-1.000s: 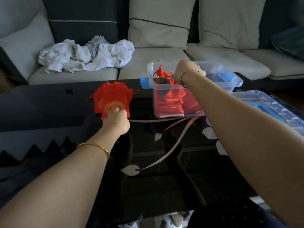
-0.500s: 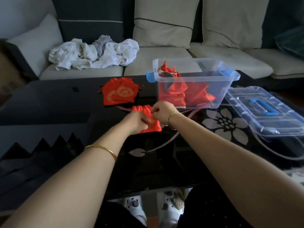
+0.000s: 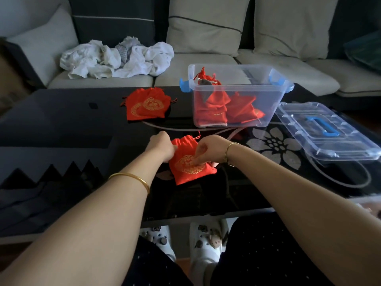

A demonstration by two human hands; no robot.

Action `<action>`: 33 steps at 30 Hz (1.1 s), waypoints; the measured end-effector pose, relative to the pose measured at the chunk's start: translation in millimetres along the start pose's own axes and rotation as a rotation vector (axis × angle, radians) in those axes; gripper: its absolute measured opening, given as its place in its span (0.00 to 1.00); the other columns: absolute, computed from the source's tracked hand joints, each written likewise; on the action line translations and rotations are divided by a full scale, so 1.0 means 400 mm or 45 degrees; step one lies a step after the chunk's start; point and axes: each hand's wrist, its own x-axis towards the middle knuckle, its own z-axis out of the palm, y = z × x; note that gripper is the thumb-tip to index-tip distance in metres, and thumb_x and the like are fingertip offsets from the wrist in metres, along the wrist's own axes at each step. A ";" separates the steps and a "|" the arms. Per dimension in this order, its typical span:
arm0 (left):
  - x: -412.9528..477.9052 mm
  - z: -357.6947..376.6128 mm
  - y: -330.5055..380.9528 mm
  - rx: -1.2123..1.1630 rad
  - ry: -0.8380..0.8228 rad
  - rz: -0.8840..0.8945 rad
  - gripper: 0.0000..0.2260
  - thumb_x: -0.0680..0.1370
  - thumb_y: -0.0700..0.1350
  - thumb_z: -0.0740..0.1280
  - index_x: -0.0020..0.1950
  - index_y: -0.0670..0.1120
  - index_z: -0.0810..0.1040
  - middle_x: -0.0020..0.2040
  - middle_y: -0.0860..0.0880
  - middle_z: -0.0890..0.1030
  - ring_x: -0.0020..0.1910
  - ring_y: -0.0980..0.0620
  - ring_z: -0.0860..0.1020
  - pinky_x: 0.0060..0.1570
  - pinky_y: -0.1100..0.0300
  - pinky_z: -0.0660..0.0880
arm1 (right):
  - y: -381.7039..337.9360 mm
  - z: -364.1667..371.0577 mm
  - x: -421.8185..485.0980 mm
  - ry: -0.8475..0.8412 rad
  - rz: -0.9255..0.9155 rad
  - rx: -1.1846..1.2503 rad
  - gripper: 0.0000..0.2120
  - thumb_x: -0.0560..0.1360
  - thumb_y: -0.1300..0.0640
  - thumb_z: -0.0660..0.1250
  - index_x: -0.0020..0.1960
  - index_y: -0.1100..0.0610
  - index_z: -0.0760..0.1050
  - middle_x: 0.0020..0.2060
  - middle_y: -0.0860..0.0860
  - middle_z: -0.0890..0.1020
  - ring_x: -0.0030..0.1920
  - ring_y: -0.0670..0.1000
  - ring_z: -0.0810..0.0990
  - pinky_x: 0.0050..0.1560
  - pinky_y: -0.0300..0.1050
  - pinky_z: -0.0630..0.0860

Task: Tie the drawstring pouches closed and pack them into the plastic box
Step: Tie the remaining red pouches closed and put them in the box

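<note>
- Red drawstring pouch (image 3: 191,168) w/ gold print lies at frame centre on the dark glass bench (image 3: 61,120), neck pointing up-frame, cord ends trailing off its top.
- Left hand (image 3: 161,146) grips the pouch's left edge near the neck, fingers curled round the fabric.
- Right hand (image 3: 208,149) is on the pouch's right side, fingers bent down and pinching the cloth by the gold print.
- Clear plastic box (image 3: 257,87) w/ blue latches stands upper centre-right on the bench; several packed pouches (image 3: 212,108) inside, one sticking up at its left end.
- Loose pouch pile (image 3: 147,105) just left of the box, apart from it.
- Box lid (image 3: 327,131) w/ blue handle lies flat at right.
- Crumpled white cloths (image 3: 117,57) on the sofa (image 3: 206,69), upper left.
</note>
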 end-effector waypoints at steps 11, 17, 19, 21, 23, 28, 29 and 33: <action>-0.074 -0.063 0.083 -0.405 0.069 0.526 0.06 0.77 0.36 0.63 0.52 0.45 0.71 0.39 0.50 0.72 0.37 0.53 0.75 0.40 0.58 0.77 | 0.071 -0.071 0.015 0.434 0.099 0.474 0.29 0.72 0.76 0.56 0.68 0.55 0.68 0.63 0.58 0.73 0.42 0.57 0.78 0.36 0.53 0.78; -0.080 -0.068 0.085 -0.402 0.094 0.608 0.06 0.77 0.36 0.63 0.52 0.45 0.72 0.40 0.51 0.71 0.39 0.54 0.75 0.41 0.59 0.77 | 0.091 -0.078 -0.002 0.389 0.077 0.534 0.08 0.78 0.63 0.58 0.52 0.57 0.75 0.47 0.57 0.77 0.33 0.47 0.76 0.31 0.40 0.74; -0.075 -0.071 0.081 -0.404 0.112 0.608 0.07 0.77 0.36 0.63 0.52 0.46 0.71 0.40 0.51 0.72 0.39 0.54 0.75 0.43 0.57 0.77 | 0.094 -0.082 -0.006 0.383 0.061 0.522 0.06 0.78 0.62 0.59 0.44 0.57 0.72 0.45 0.56 0.76 0.34 0.47 0.77 0.31 0.40 0.74; -0.069 -0.075 0.078 -0.386 0.124 0.601 0.08 0.77 0.37 0.64 0.53 0.47 0.71 0.41 0.51 0.72 0.39 0.53 0.75 0.44 0.55 0.78 | 0.095 -0.091 -0.012 0.392 0.054 0.562 0.10 0.79 0.62 0.57 0.40 0.56 0.71 0.44 0.56 0.76 0.34 0.48 0.78 0.31 0.40 0.73; -0.063 -0.078 0.073 -0.373 0.101 0.563 0.12 0.76 0.37 0.66 0.57 0.46 0.70 0.41 0.49 0.73 0.39 0.52 0.76 0.43 0.56 0.78 | 0.090 -0.101 -0.020 0.429 0.029 0.616 0.11 0.80 0.62 0.55 0.39 0.55 0.70 0.41 0.54 0.78 0.34 0.48 0.77 0.31 0.39 0.72; -0.056 -0.087 0.068 -0.042 0.092 0.510 0.18 0.76 0.37 0.66 0.66 0.43 0.70 0.50 0.47 0.77 0.47 0.49 0.77 0.50 0.55 0.75 | 0.068 -0.114 -0.033 0.498 -0.020 0.766 0.11 0.79 0.61 0.56 0.39 0.55 0.71 0.35 0.52 0.78 0.33 0.49 0.77 0.31 0.39 0.72; -0.056 -0.090 0.069 0.066 0.121 0.509 0.16 0.76 0.37 0.65 0.64 0.43 0.71 0.51 0.47 0.77 0.48 0.49 0.76 0.49 0.56 0.73 | 0.064 -0.115 -0.035 0.511 -0.012 0.811 0.10 0.79 0.60 0.57 0.39 0.56 0.71 0.34 0.52 0.78 0.32 0.49 0.77 0.31 0.39 0.72; -0.054 -0.099 0.069 0.293 0.277 0.472 0.05 0.77 0.39 0.64 0.51 0.42 0.78 0.48 0.45 0.80 0.45 0.46 0.78 0.45 0.51 0.75 | 0.045 -0.114 -0.033 0.551 -0.035 0.919 0.12 0.78 0.60 0.57 0.37 0.57 0.71 0.31 0.52 0.77 0.30 0.49 0.75 0.28 0.38 0.71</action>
